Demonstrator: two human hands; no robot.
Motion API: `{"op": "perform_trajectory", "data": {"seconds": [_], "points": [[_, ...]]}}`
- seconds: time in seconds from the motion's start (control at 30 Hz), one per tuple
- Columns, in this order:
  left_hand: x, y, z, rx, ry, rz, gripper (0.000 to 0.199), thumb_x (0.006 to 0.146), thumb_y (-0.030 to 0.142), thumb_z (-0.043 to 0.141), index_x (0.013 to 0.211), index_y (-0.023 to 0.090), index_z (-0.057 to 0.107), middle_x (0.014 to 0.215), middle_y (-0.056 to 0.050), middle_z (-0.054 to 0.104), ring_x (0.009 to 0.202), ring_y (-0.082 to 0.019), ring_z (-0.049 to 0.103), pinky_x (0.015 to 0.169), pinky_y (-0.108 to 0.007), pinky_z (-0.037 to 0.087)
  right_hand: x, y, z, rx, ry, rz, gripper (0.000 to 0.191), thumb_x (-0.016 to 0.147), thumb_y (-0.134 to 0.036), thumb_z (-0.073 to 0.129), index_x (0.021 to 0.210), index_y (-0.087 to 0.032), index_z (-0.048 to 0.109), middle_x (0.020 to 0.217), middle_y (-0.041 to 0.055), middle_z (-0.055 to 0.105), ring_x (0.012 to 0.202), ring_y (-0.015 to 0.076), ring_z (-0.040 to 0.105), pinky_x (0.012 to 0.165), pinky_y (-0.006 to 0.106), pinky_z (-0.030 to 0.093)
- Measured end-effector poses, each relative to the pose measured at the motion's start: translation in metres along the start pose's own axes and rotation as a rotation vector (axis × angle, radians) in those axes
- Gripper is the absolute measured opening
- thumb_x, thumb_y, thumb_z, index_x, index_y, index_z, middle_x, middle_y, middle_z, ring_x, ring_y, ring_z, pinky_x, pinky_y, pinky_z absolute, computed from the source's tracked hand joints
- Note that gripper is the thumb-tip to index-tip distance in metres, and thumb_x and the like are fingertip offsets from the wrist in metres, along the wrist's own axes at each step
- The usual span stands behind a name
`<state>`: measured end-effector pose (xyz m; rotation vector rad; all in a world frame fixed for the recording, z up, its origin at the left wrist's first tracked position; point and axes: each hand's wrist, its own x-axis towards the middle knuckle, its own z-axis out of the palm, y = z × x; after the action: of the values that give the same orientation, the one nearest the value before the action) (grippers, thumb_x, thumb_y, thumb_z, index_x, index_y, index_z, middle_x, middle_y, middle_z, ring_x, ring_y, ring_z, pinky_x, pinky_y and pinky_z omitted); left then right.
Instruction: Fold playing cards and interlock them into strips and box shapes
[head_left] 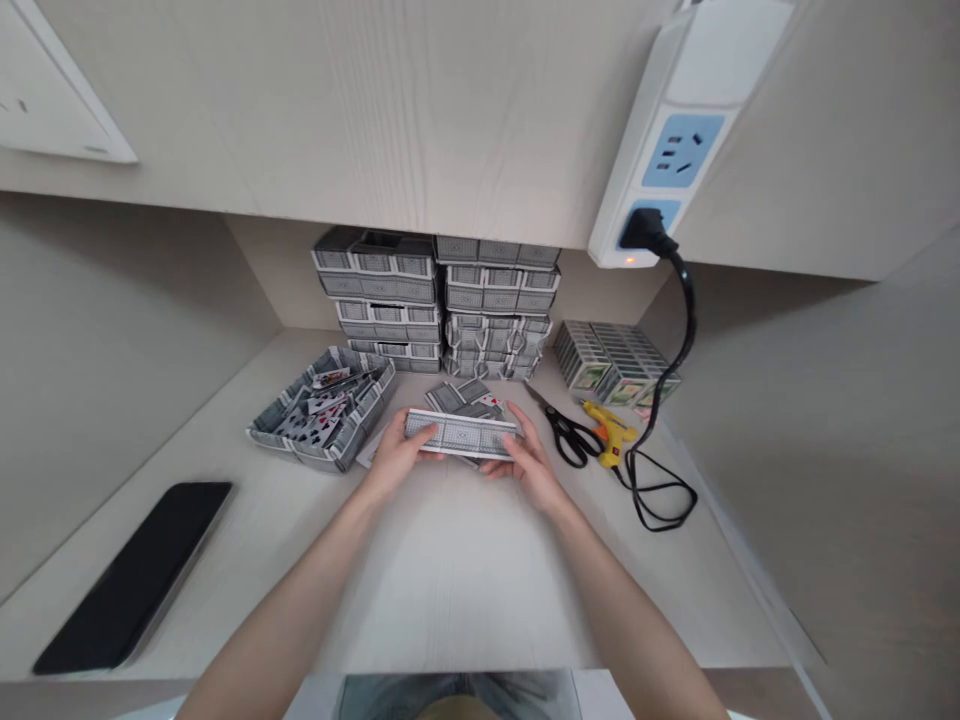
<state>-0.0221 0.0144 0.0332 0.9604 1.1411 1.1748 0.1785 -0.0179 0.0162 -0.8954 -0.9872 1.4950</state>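
Between my two hands is a long strip of joined playing cards point(463, 434), its patterned grey backs facing me. My left hand point(400, 449) is closed on the strip's left end, thumb on the front. At the right end my right hand point(531, 463) grips it the same way, fingers behind. Loose playing cards point(455, 396) lie on the desk just beyond the strip and are partly covered by it. To the left stands a tray made of cards point(341, 455), with loose cards and a slim dark tool inside.
Stacked card-made boxes point(390, 285) stand against the back wall. On the right are black scissors point(574, 436), a yellow glue gun point(609, 432), its looped cord, and card packs point(619, 360). A power strip point(679, 150) hangs above. A black flat object point(135, 575) lies at left.
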Motion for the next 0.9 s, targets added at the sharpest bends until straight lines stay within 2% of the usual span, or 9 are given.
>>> {"op": "perform_trajectory", "data": {"seconds": [0.1, 0.17, 0.23, 0.3, 0.43, 0.53, 0.63, 0.73, 0.9], "points": [[0.0, 0.004, -0.002, -0.094, 0.015, -0.029, 0.034, 0.06, 0.021, 0.07, 0.09, 0.015, 0.054, 0.087, -0.005, 0.064, 0.072, -0.016, 0.062, 0.056, -0.026, 0.054, 0.006, 0.004, -0.007, 0.034, 0.082, -0.004, 0.055, 0.077, -0.052, 0.049, 0.125, -0.029, 0.037, 0.081, 0.0019, 0.064, 0.053, 0.0166, 0.062, 0.047, 0.031, 0.051], [-0.001, 0.007, -0.004, -0.151, -0.007, -0.051, 0.033, 0.06, 0.02, 0.071, 0.089, 0.013, 0.057, 0.089, -0.006, 0.065, 0.075, -0.015, 0.062, 0.059, -0.024, 0.053, 0.011, 0.01, -0.013, -0.013, 0.2, -0.047, 0.041, 0.077, -0.052, 0.048, 0.103, -0.021, 0.054, 0.072, 0.0016, 0.062, 0.047, 0.0139, 0.057, 0.042, 0.027, 0.047], [-0.001, 0.009, -0.005, -0.212, -0.032, -0.07, 0.032, 0.059, 0.019, 0.072, 0.088, 0.013, 0.06, 0.09, -0.005, 0.066, 0.076, -0.014, 0.062, 0.062, -0.023, 0.052, 0.015, 0.017, -0.018, -0.15, 0.256, -0.084, 0.031, 0.075, -0.047, 0.052, 0.086, -0.018, 0.058, 0.062, 0.0001, 0.058, 0.045, 0.0131, 0.053, 0.04, 0.025, 0.042], [-0.002, 0.011, -0.006, -0.272, -0.048, -0.084, 0.028, 0.059, 0.018, 0.073, 0.083, 0.013, 0.061, 0.085, -0.004, 0.067, 0.071, -0.012, 0.062, 0.061, -0.02, 0.05, 0.016, 0.022, -0.021, -0.358, 0.286, -0.173, 0.024, 0.074, -0.039, 0.055, 0.083, -0.018, 0.059, 0.061, -0.0001, 0.058, 0.047, 0.0134, 0.051, 0.043, 0.025, 0.041], [-0.004, 0.014, -0.004, -0.353, -0.077, -0.075, 0.025, 0.061, 0.021, 0.071, 0.083, 0.014, 0.061, 0.074, -0.001, 0.066, 0.063, -0.009, 0.061, 0.059, -0.019, 0.049, 0.015, 0.026, -0.023, -0.829, 0.313, -0.39, 0.02, 0.074, -0.03, 0.054, 0.088, -0.017, 0.062, 0.08, 0.0063, 0.061, 0.068, 0.0179, 0.055, 0.061, 0.03, 0.046], [-0.005, 0.014, -0.002, -0.345, -0.057, -0.104, 0.025, 0.061, 0.021, 0.072, 0.081, 0.014, 0.059, 0.065, 0.002, 0.063, 0.053, -0.008, 0.057, 0.051, -0.018, 0.046, 0.014, 0.027, -0.023, -1.074, 0.307, -0.477, 0.026, 0.074, -0.028, 0.055, 0.097, -0.017, 0.061, 0.092, 0.0102, 0.06, 0.089, 0.0238, 0.052, 0.076, 0.037, 0.045], [-0.005, 0.011, 0.001, -0.32, -0.029, -0.145, 0.027, 0.059, 0.023, 0.073, 0.079, 0.014, 0.057, 0.059, 0.004, 0.059, 0.045, -0.006, 0.052, 0.043, -0.017, 0.04, 0.015, 0.028, -0.021, -1.21, 0.292, -0.521, 0.04, 0.074, -0.03, 0.058, 0.112, -0.018, 0.055, 0.108, 0.0115, 0.058, 0.104, 0.0271, 0.045, 0.089, 0.044, 0.039], [-0.005, 0.004, 0.004, -0.266, -0.026, -0.145, 0.03, 0.059, 0.028, 0.072, 0.081, 0.014, 0.057, 0.057, 0.005, 0.057, 0.043, -0.006, 0.049, 0.041, -0.017, 0.037, 0.018, 0.028, -0.019, -1.29, 0.242, -0.54, 0.053, 0.078, -0.033, 0.054, 0.128, -0.019, 0.042, 0.126, 0.0113, 0.048, 0.117, 0.0283, 0.036, 0.096, 0.048, 0.033], [-0.002, -0.011, 0.009, -0.133, 0.012, -0.091, 0.035, 0.062, 0.034, 0.069, 0.087, 0.015, 0.056, 0.061, 0.004, 0.06, 0.049, -0.008, 0.053, 0.049, -0.019, 0.04, 0.02, 0.028, -0.016, -1.331, 0.133, -0.551, 0.053, 0.085, -0.035, 0.043, 0.135, -0.023, 0.031, 0.136, 0.0089, 0.039, 0.129, 0.0268, 0.024, 0.1, 0.05, 0.03]]}}
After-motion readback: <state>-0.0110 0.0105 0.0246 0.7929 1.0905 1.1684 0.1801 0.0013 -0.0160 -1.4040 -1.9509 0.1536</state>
